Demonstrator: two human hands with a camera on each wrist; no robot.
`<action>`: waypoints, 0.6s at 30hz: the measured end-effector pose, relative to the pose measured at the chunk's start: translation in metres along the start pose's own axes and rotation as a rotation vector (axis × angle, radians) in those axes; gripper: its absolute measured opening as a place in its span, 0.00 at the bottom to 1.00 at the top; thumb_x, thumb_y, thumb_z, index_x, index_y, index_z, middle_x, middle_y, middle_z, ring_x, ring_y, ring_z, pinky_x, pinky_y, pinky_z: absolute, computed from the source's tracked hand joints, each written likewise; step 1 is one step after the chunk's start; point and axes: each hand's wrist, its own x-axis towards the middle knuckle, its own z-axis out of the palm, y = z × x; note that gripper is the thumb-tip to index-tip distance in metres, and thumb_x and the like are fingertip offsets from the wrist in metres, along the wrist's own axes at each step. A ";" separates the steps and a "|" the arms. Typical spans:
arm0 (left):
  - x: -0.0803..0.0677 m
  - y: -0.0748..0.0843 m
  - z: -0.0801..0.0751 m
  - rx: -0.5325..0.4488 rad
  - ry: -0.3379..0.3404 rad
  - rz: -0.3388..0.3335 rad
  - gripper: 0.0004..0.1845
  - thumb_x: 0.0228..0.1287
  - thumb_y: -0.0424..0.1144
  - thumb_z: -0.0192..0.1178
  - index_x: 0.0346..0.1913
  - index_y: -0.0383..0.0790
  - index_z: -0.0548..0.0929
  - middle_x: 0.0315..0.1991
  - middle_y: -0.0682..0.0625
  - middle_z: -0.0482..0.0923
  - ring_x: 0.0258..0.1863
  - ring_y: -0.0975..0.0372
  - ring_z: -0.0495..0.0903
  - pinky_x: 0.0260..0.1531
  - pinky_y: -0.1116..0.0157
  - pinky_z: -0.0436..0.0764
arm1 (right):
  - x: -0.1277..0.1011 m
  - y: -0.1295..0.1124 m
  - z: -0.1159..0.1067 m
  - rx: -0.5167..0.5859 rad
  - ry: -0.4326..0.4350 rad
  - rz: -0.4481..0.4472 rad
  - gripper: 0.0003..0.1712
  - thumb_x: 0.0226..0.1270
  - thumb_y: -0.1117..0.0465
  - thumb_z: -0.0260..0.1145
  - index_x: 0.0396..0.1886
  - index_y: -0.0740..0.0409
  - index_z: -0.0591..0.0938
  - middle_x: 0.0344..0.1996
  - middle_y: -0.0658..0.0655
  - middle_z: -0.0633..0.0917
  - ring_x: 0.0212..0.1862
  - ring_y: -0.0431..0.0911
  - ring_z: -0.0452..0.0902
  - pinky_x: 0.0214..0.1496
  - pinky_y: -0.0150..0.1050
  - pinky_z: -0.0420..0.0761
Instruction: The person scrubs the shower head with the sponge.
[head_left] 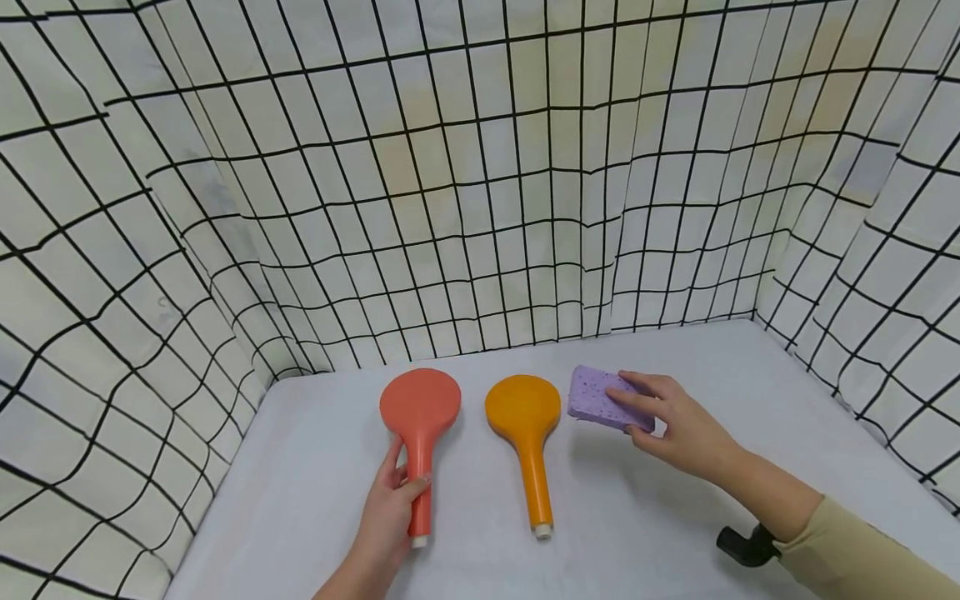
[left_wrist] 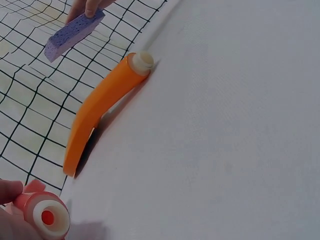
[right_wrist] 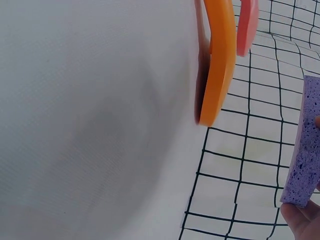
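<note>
Two shower heads lie face down on the white table (head_left: 675, 517). My left hand (head_left: 393, 500) grips the handle of the coral-red shower head (head_left: 420, 417), whose handle end shows in the left wrist view (left_wrist: 47, 217). The orange shower head (head_left: 525, 433) (left_wrist: 100, 110) (right_wrist: 220, 60) lies untouched in the middle. My right hand (head_left: 667, 421) holds the purple sponge (head_left: 603, 398) (left_wrist: 72, 32) (right_wrist: 305, 150), thumb at its near edge and fingers over its top; the sponge sits at the table surface to the right of the orange head.
A white cloth with a black grid (head_left: 480, 192) walls the table at the back and both sides. A black strap fitting (head_left: 742, 546) sits at my right wrist.
</note>
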 end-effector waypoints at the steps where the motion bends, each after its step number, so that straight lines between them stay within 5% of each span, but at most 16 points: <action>1: 0.000 -0.002 0.000 0.007 0.000 -0.006 0.43 0.71 0.33 0.56 0.80 0.57 0.45 0.71 0.38 0.57 0.63 0.48 0.65 0.54 0.57 0.73 | 0.000 0.000 0.000 0.000 -0.002 0.003 0.33 0.58 0.63 0.72 0.66 0.43 0.79 0.68 0.58 0.71 0.63 0.56 0.68 0.56 0.54 0.80; 14: 0.002 -0.003 0.006 0.113 0.017 -0.059 0.43 0.70 0.34 0.57 0.80 0.45 0.45 0.72 0.31 0.55 0.64 0.42 0.65 0.59 0.48 0.72 | -0.001 -0.002 -0.001 0.017 -0.018 0.027 0.33 0.59 0.61 0.72 0.66 0.42 0.79 0.68 0.57 0.71 0.64 0.56 0.68 0.58 0.55 0.79; 18: 0.006 -0.003 0.004 0.256 0.024 -0.052 0.43 0.68 0.34 0.60 0.79 0.40 0.47 0.67 0.30 0.62 0.59 0.42 0.70 0.56 0.48 0.76 | -0.002 -0.001 0.000 0.021 -0.023 0.031 0.32 0.59 0.60 0.72 0.66 0.42 0.79 0.68 0.57 0.71 0.64 0.56 0.67 0.59 0.55 0.78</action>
